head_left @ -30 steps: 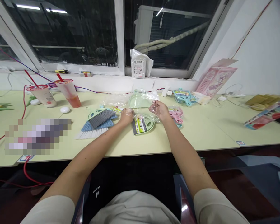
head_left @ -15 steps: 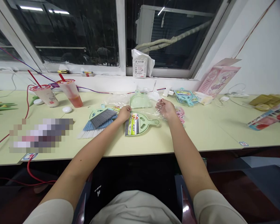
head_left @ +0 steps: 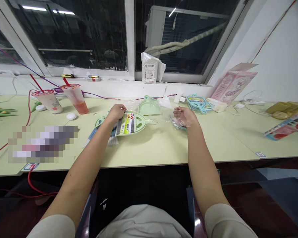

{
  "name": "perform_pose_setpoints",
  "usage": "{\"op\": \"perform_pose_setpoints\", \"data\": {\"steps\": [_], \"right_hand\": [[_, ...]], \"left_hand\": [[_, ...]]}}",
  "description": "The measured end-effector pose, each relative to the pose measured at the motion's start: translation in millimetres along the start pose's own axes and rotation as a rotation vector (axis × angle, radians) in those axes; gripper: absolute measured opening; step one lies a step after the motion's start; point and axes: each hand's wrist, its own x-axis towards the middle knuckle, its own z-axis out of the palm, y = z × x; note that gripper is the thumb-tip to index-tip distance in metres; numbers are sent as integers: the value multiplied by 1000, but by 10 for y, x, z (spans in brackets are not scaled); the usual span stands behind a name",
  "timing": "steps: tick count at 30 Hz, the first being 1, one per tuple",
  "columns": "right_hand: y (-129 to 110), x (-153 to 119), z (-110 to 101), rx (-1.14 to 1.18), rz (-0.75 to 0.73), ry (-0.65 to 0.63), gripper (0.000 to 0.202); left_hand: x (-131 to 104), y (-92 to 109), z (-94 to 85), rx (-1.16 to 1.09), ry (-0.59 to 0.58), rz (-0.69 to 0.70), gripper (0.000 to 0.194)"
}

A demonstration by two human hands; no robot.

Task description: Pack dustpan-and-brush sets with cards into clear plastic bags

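My left hand (head_left: 117, 111) grips the wide end of a pale green dustpan (head_left: 139, 121). A small brush with grey bristles and a printed label (head_left: 128, 123) lie in it, and its handle points right. Clear plastic wrapping (head_left: 175, 121) is pinched in the curled fingers of my right hand (head_left: 185, 115), to the right of the handle. Under the wrapping shows something bluish, partly hidden. Brushes with blue and white bristles (head_left: 90, 134) lie below my left hand, mostly covered by it and the dustpan. Another green dustpan (head_left: 149, 106) rests behind, near the wall.
Two drink cups with red straws (head_left: 75, 100) stand at the back left, by a white round object (head_left: 71, 116). Blue dustpan sets (head_left: 198, 103) lie at the back right. Farther right are a pink box (head_left: 234, 82) and yellowish packets (head_left: 285, 109). Table edge runs in front.
My left hand has moved left with the labelled dustpan, now over the brushes. My right hand has shifted right with the clear wrapping, drawing it away from the dustpan. The pink item is now hidden.
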Motion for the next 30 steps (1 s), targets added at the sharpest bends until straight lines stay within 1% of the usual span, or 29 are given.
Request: {"op": "perform_pose_setpoints", "data": {"steps": [3,5,8,10,12,14,17,20,22,25,30], "right_hand": [[-26,-34,-3,63,93,49,12],[-34,-55,2,54,73,73,12],[-20,-62,10,-15,40,110,12],[1,-55,22,-48,17,107,13],[23,-51,49,-71,-3,79,12],[45,-56,92,-90,-16,43,12],[72,-81,170,-90,-25,-6,11],[93,-117,240,-83,-18,-39,12],[105,-142,284,-100,-6,-48,13],[133,-181,364,-141,25,-61,16],[203,-227,501,-170,57,-91,17]], "left_hand": [[89,-28,-246,78,29,-24,7],[160,-70,-405,84,53,-45,7],[229,-105,-619,5,53,-140,10],[225,-76,-718,-46,52,-186,12],[185,-5,-754,-32,56,-180,13],[130,85,-715,44,54,-136,13],[85,179,-552,128,43,-78,12],[107,181,-363,135,51,-35,8],[137,154,-268,146,62,-10,8],[163,138,-182,169,86,6,11],[153,208,-112,204,105,24,18]]}}
